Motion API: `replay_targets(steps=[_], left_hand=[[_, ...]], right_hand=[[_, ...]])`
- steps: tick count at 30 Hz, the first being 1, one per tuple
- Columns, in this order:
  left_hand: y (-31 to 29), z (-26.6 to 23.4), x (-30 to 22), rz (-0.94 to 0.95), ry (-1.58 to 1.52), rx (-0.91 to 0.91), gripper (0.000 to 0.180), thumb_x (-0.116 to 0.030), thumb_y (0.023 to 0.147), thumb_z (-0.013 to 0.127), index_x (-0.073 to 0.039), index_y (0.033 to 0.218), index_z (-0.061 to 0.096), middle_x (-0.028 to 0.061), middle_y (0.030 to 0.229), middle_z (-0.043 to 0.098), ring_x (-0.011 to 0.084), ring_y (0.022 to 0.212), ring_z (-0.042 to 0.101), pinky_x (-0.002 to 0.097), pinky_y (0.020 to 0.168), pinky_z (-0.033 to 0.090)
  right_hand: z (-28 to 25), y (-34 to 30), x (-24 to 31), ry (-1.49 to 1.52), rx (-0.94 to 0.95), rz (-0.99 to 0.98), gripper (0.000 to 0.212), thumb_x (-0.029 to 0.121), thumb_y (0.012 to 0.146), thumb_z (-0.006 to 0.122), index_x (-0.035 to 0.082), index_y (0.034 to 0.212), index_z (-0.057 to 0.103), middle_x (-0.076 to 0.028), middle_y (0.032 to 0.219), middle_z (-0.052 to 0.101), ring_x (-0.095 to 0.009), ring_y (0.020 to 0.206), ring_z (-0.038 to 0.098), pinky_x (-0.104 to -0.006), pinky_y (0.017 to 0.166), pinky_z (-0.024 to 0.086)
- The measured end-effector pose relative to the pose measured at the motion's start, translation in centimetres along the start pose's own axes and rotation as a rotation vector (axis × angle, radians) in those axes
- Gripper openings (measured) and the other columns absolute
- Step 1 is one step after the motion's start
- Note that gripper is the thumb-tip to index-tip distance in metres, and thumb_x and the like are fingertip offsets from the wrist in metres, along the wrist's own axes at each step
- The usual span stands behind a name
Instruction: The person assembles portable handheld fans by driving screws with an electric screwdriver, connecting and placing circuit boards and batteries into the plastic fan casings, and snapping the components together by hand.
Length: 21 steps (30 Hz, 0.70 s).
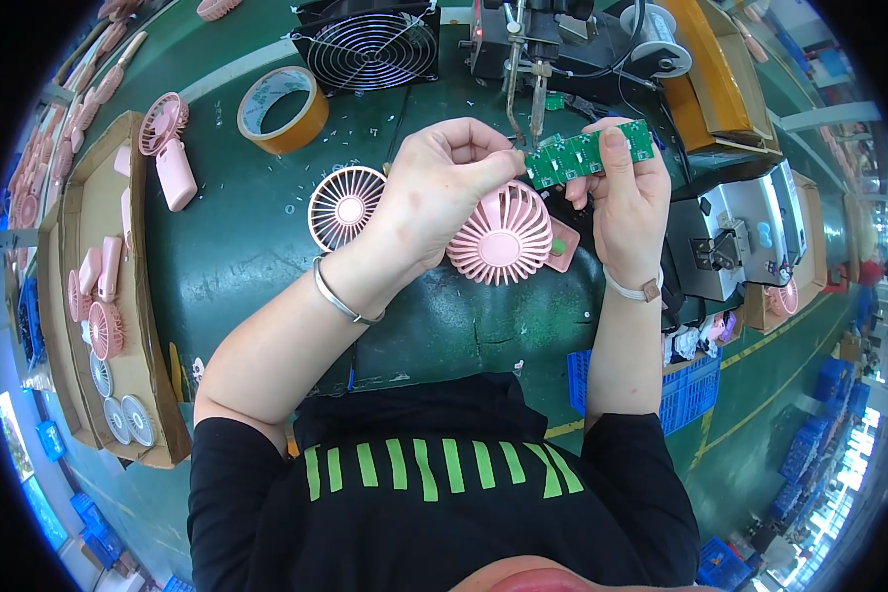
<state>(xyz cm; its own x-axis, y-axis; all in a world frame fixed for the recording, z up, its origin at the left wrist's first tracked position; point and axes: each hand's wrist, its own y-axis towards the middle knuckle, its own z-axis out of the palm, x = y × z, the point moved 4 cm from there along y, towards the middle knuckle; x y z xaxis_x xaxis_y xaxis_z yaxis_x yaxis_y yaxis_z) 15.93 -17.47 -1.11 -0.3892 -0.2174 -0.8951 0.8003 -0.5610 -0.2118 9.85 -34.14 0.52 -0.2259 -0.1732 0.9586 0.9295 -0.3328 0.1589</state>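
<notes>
A green circuit board strip (572, 158) with several joined sections is held up under the soldering iron (539, 99). My right hand (629, 192) grips its right part, the thumb lying across the face. At the strip's left end, the thumb and index finger of my left hand (429, 187) are pinched together; what is between them is hidden. Beneath my hands lies a pink fan head (501, 237) with a round slotted grille, and a small pink part with a green piece (560, 245) sits beside it. Left of my wrist is another round fan grille (348, 209).
A tape roll (282, 111), a black cooling fan (367, 47) and a pink handheld fan (173, 158) are on the green table. A cardboard box (118, 296) with fan parts stands left. The soldering stand with a wire spool (658, 39) is behind; a blue crate (691, 395) is right.
</notes>
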Motion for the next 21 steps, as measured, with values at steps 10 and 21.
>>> replay_targets(steps=[10,21], left_hand=[[-0.2,0.0,0.9,-0.101,-0.109,-0.005,0.007,-0.004,0.087,0.065,0.001,0.09,0.062,0.0099,0.088,0.069,0.0133,0.079,0.067,0.0251,0.074,0.055],[-0.4,-0.1,1.1,-0.125,-0.126,0.015,0.013,-0.012,0.092,0.064,0.001,0.096,0.063,0.0096,0.093,0.068,0.0141,0.083,0.066,0.0249,0.076,0.055]], right_hand=[[-0.1,0.1,-0.5,-0.007,-0.018,0.09,0.027,0.017,0.093,0.065,0.002,0.114,0.055,-0.004,0.085,0.063,-0.009,0.064,0.059,-0.0198,0.054,0.044],[-0.1,0.3,-0.8,-0.079,0.04,0.129,0.043,0.001,0.086,0.068,0.003,0.124,0.047,-0.004,0.099,0.061,-0.009,0.078,0.06,-0.0211,0.064,0.047]])
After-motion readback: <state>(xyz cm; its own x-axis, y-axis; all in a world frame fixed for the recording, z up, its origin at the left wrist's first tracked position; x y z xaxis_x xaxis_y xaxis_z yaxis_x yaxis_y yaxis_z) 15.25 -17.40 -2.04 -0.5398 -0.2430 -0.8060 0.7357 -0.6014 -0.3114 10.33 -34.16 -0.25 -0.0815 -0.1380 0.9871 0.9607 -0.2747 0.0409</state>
